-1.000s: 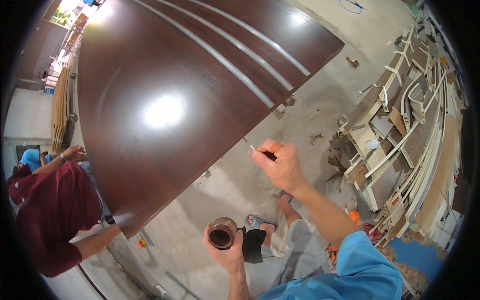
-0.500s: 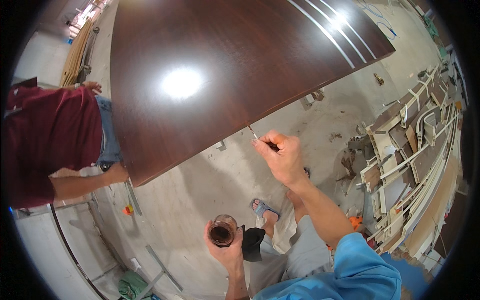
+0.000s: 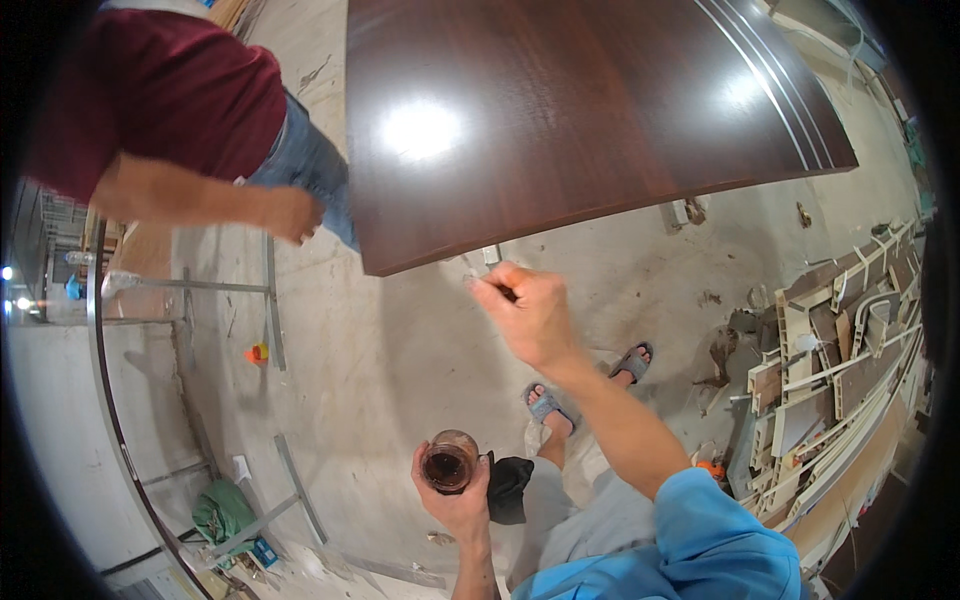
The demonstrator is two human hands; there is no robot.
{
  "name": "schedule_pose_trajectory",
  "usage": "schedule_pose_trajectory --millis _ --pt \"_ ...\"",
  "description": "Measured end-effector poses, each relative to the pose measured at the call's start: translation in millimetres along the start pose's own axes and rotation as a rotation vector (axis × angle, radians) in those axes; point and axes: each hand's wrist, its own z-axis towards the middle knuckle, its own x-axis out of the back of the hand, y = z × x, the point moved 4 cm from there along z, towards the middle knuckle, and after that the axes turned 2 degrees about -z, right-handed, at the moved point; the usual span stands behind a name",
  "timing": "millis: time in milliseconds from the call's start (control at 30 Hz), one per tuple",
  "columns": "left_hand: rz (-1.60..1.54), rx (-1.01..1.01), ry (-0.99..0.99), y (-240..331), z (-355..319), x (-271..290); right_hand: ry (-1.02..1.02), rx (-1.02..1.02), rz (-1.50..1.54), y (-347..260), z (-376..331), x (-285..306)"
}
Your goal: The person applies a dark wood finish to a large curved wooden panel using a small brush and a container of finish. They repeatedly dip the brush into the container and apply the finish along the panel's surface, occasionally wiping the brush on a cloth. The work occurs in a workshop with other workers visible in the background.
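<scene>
My left hand (image 3: 458, 508) is wrapped round a clear jar (image 3: 449, 463) with dark brown liquid inside, held upright at the lower middle. A black cloth (image 3: 511, 490) hangs beside that hand. My right hand (image 3: 533, 316) is closed in a pinch on a thin brush, which is mostly hidden and blurred at the fingertips. It is just off the near edge of a glossy dark brown wooden panel (image 3: 580, 110); I see no contact between them. Three pale stripes cross the panel's right part.
A co-worker in a dark red shirt (image 3: 190, 90) stands at the panel's left end, a hand near its corner. Offcuts of board and trim (image 3: 840, 370) are heaped on the right. Metal bars (image 3: 300, 490) and a green bag (image 3: 222, 515) lie at the lower left.
My view has shifted left, so the panel sits farther right and up. The brush tip was at the panel's edge; my right hand is now drawn back from it. The co-worker's hand has left the corner.
</scene>
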Motion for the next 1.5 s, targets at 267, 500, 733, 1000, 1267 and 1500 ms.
schedule_pose_trajectory --millis 267,500,733,1000,1267,1500 --pt "-0.077 0.002 0.108 5 26 34 -0.549 -0.046 -0.004 2 -15 -89" --pt "-0.214 -0.104 0.14 45 56 40 -0.896 -0.907 1.042 6 -156 -87" --pt "-0.29 -0.088 0.163 61 67 62 -0.619 -0.971 1.042 -33 -133 -80" --pt "-0.167 -0.205 0.255 64 73 84 -0.024 0.563 -0.297 -141 45 -66" --pt "-0.178 -0.069 0.14 50 57 43 0.262 0.384 -0.598 -61 41 85" --pt "-0.183 -0.087 0.091 59 43 -2 0.697 0.179 -0.954 -29 76 353"
